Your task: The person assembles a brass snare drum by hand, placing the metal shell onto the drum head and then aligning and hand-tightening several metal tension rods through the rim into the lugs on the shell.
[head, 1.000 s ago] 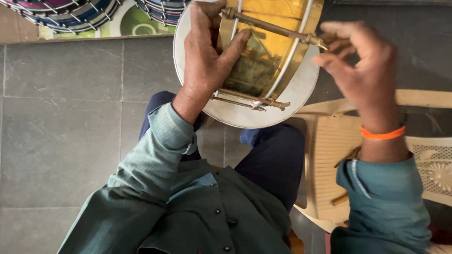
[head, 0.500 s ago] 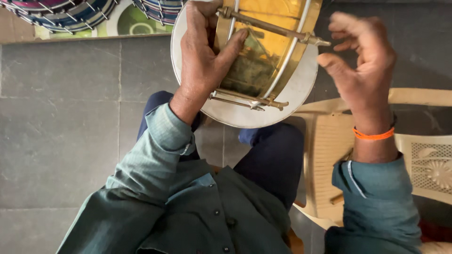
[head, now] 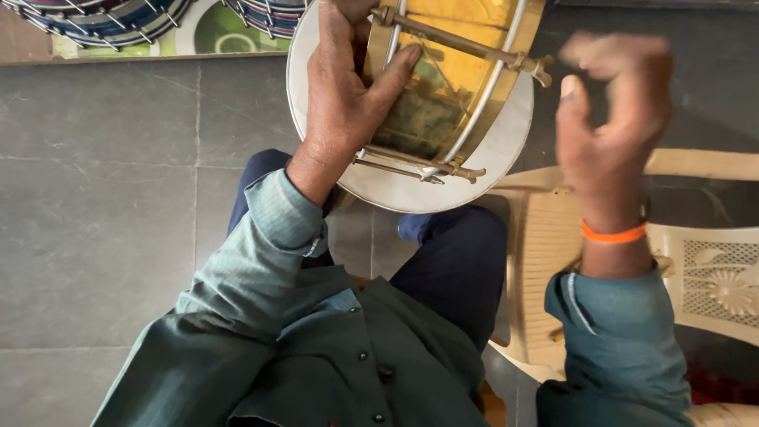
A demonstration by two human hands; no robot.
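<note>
A round drum (head: 474, 162) with a white skin, a brass-yellow shell and metal tension rods rests tilted over my knees. My left hand (head: 344, 87) grips its shell from the near side, thumb pressed on the yellow wall between two rods. A brass tension rod (head: 466, 46) crosses the top of the shell. My right hand (head: 609, 119) is blurred, lifted to the right of the drum and clear of it, fingers curled and apart, with nothing visible in it. An orange band (head: 613, 234) circles that wrist.
A cream plastic chair (head: 696, 261) stands at my right side. Several more drums with metal rods (head: 103, 20) lie at the top left on a colourful mat (head: 213, 32). Grey stone floor tiles (head: 103, 198) spread to the left.
My right hand has drawn back from the end of the top tension rod, moving right and slightly down. The left hand keeps the same grip on the drum.
</note>
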